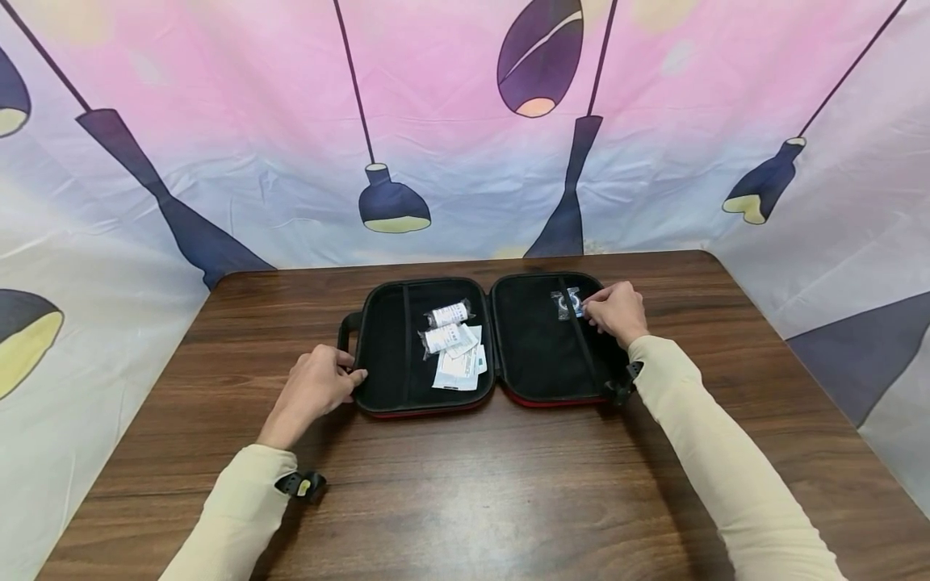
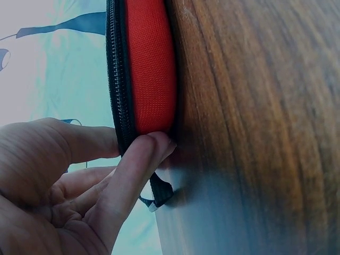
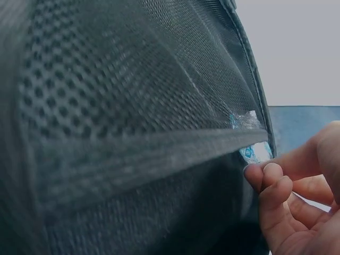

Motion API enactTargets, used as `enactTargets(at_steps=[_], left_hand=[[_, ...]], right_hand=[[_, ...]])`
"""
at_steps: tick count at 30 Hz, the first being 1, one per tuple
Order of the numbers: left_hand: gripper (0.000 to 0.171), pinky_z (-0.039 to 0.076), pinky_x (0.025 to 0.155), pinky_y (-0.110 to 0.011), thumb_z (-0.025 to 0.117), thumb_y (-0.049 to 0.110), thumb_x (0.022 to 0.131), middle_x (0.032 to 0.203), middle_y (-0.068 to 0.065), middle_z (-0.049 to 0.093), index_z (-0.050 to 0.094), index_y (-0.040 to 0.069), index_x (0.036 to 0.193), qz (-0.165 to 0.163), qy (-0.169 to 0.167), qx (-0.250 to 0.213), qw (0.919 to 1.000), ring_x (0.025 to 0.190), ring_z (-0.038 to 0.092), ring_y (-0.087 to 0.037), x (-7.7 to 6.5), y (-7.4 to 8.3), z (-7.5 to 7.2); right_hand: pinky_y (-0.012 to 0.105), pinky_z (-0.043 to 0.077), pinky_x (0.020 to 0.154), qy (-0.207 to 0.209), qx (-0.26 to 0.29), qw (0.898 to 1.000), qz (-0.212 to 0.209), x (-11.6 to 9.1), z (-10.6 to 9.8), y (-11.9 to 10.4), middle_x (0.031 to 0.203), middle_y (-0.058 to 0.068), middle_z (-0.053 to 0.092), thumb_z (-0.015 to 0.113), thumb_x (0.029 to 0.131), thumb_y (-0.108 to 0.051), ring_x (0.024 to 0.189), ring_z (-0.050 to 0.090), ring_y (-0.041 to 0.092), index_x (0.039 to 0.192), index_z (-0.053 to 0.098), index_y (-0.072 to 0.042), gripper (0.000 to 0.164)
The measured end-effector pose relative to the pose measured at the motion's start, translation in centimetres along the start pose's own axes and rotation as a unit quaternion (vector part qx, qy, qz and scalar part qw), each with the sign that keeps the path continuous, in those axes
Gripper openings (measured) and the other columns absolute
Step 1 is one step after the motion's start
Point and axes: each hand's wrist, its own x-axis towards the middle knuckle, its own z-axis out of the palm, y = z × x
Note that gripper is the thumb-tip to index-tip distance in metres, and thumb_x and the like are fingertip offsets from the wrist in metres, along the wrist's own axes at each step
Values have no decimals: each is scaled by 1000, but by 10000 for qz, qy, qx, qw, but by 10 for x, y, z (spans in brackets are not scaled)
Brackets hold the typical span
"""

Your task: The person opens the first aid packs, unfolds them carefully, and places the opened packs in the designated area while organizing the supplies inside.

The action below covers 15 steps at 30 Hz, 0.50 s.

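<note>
An unzipped first-aid case (image 1: pixel 383 347), black inside and red outside, lies spread flat on the table. At its left side my left hand (image 1: pixel 315 389) pinches the edge near the carry handle; close up, the fingers (image 2: pixel 133 180) bear on the red shell and zip. My right hand (image 1: pixel 619 311) is over the right half. Between thumb and fingertips it pinches a small clear packet (image 3: pixel 257 152) with blue and white print. That packet sits partly behind the mesh pocket's (image 3: pixel 122 69) band, seen through the netting. Its far end is blurred.
In the case's left half lie wrapped bandage rolls (image 1: pixel 449 313) and several flat white packets (image 1: pixel 456 373). A black handle (image 1: pixel 347 327) sticks out on the left. The wooden table (image 1: pixel 472 492) ends at a patterned cloth backdrop (image 1: pixel 291 145).
</note>
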Motion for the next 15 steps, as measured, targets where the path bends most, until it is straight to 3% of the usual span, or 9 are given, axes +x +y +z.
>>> enactTargets(at_steps=[15], left_hand=[[42,53,58,-31,67,16,99,83,-11,70,61,-12,129,-15,6,-8,10000,67,73,-18,0,-1,0]], right_hand=[[25,47,46,-299,-7,9995,-65,-4,9,-5,67,5,68,57,90,-7,51,58,12,101,78,4,26]])
